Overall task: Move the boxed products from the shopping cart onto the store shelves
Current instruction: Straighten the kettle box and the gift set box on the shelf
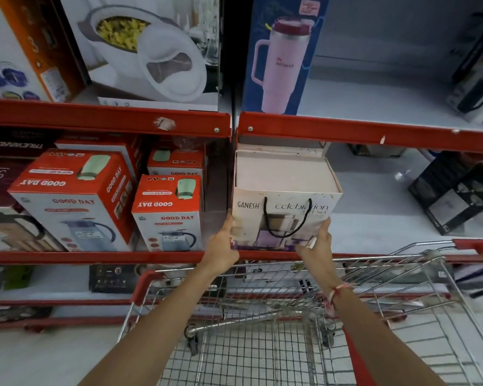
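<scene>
A white "Ganesh celebration" gift box (286,190) with a black cord handle stands on the middle shelf (379,227), at the left end of the right-hand bay. My left hand (221,246) grips its lower left corner. My right hand (317,243) grips its lower right corner. Both arms reach over the wire shopping cart (276,316), whose basket shows no boxes in the visible part.
Red-and-white "Good Day" kettle boxes (76,201) (169,213) fill the left bay beside the gift box. A blue tumbler box (279,54) stands on the upper shelf. Dark boxes (457,190) sit to the right on the middle shelf, with bare shelf between.
</scene>
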